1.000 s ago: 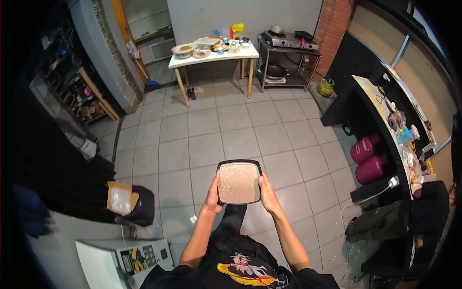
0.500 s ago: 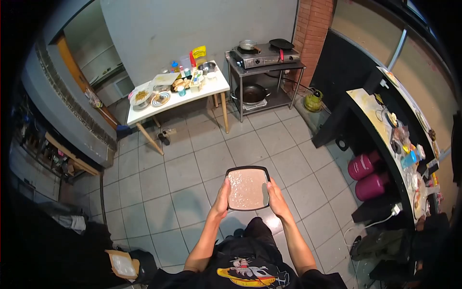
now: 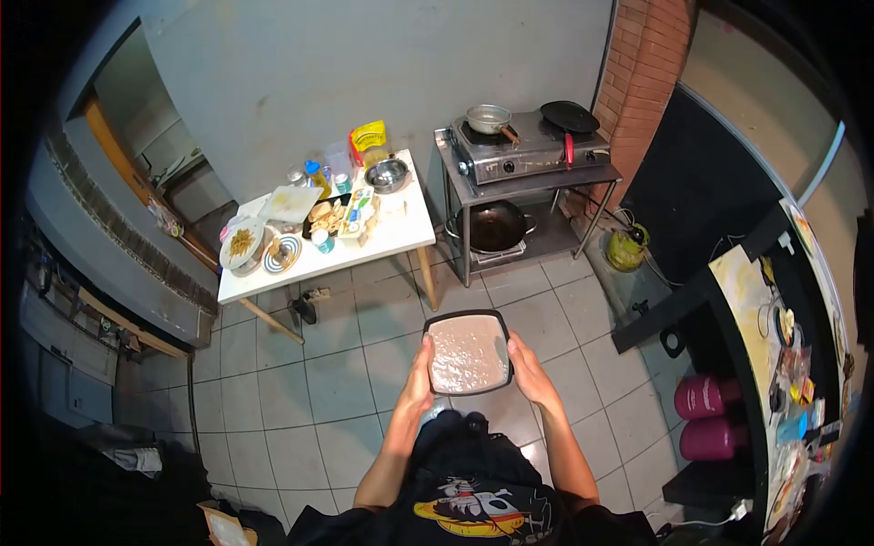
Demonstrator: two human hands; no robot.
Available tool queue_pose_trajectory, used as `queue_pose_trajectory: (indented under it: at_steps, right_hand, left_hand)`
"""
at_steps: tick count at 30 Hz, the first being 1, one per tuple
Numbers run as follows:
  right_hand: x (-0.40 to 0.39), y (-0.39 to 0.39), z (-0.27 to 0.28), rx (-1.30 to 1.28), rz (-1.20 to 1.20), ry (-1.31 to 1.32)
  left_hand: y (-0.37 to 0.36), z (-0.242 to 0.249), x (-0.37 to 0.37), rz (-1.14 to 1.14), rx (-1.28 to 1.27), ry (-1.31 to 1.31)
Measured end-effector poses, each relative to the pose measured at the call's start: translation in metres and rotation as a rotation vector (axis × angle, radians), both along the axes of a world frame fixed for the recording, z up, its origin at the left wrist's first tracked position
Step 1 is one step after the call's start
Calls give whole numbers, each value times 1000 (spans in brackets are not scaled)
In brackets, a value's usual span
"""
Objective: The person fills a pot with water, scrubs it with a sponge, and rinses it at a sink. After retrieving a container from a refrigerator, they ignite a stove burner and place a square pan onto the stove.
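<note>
A dark, square-rimmed container filled with a pinkish-beige, glossy substance is held level in front of my body, above the tiled floor. My left hand presses against its left side. On the opposite side, my right hand grips the rim, fingers partly hidden beneath or behind it. Farther ahead stands a white table with a plate of food, a metal bowl and a yellow packet.
A metal stand bears a gas stove with a pot and a black pan. A green gas cylinder is beside it. A curved, cluttered counter runs along the right.
The table and stove now appear nearer and larger, as my viewpoint has moved forward. Both hands still hold the container at nearly the same place in view.
</note>
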State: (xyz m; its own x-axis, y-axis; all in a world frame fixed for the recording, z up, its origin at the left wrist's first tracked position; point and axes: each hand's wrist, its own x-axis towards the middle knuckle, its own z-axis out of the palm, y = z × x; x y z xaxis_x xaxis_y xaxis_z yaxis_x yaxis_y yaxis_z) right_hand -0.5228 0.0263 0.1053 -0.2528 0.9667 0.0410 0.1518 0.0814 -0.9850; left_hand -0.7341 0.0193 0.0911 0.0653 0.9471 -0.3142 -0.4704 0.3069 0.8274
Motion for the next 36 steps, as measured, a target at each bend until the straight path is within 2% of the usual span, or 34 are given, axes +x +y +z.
queue_pose_trajectory:
  at_steps: [3, 6, 10, 13, 14, 15, 17, 20, 25, 27, 28, 31, 35, 36]
  right_hand:
    - [15, 78, -12, -87, -15, 108]
    - [33, 158, -11, -156, -62, 170]
    - [51, 303, -61, -82, -158, 150]
    - [67, 420, -114, -3, -159, 29]
    - [71, 456, -136, 66, -255, -57]
    - [75, 490, -144, 145, -353, -143]
    - [79, 533, -128, 35, -379, -199]
    - [82, 589, -144, 251, -477, -422]
    - [81, 657, -185, 192, -353, -482]
    - [78, 661, -174, 119, -374, -758]
    - [77, 662, -174, 214, -382, -734]
    - [76, 668, -181, 245, -327, -768]
    - [74, 673, -164, 94, -258, -750]
    - [75, 673, -171, 172, -261, -796]
  left_hand:
    - [64, 21, 13, 47, 5, 23]
    - [129, 17, 21, 60, 16, 33]
    - [219, 9, 30, 90, 0, 18]
    - [286, -21, 30, 105, 0, 2]
    - [303, -37, 29, 90, 42, -40]
    - [323, -50, 29, 73, 93, -83]
    - [356, -63, 33, 101, 82, -137]
    - [389, -54, 35, 98, -14, -100]
    - [436, -47, 47, 232, -41, -25]
    - [445, -48, 56, 282, -12, 45]
    - [446, -51, 62, 309, -27, 45]
    - [450, -52, 78, 420, -63, -30]
    - [456, -49, 108, 540, -71, -54]
    - [456, -48, 115, 565, -85, -63]
